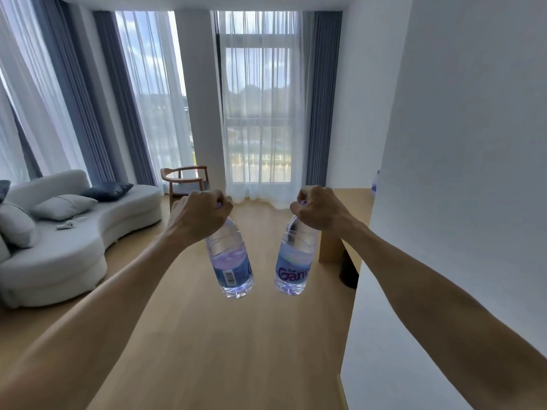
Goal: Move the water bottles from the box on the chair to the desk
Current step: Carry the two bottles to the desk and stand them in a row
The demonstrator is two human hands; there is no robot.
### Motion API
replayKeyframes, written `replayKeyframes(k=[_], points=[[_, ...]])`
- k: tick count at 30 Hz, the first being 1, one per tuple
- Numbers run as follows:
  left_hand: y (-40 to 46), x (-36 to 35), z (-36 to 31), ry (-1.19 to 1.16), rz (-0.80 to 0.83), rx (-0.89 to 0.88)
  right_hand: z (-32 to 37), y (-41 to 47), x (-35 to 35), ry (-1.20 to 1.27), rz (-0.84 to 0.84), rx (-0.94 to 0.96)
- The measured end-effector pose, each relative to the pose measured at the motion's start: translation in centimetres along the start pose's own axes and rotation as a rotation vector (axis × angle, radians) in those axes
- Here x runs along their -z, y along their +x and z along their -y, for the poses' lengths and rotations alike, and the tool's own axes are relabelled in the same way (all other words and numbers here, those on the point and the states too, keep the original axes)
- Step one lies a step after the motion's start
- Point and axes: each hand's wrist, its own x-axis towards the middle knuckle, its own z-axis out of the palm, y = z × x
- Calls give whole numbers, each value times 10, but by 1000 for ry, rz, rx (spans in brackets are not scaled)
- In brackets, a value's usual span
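Both arms reach forward at chest height over a pale wooden floor (207, 335). The left hand (198, 214) has its grip clamped round the cap end of one water bottle (232, 261), fingers curled tight over the neck, so the bottle hangs below the fist, tilted slightly with its base toward the middle; a barcode shows on its label. The right hand (318, 208) grips a second water bottle (294, 261) the same way, by the top, with purple lettering on the label facing the camera. The two bottles hang in the air near each other, not touching. To the right a white wall (458, 143) hides most of the wooden counter (352, 202) behind it. On the left stands a white sofa (74, 247) with cushions, and beyond it a wooden chair (185, 179) before sheer curtains (257, 113).
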Motion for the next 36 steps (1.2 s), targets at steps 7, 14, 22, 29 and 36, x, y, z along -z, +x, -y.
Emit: replayKeyframes(k=[7, 14, 22, 29, 36], points=[[95, -84, 41, -45, 29, -24, -72, 106, -49, 18, 22, -18], [214, -169, 76, -36, 40, -25, -148, 238, -87, 30, 61, 5], [338, -256, 114, -19, 14, 27, -224, 377, -119, 45, 64, -37], [444, -351, 153, -84, 53, 11, -296, 476, -165, 44, 60, -79], [578, -453, 204, -154, 137, -73, -367, 591, -196, -57, 52, -199]])
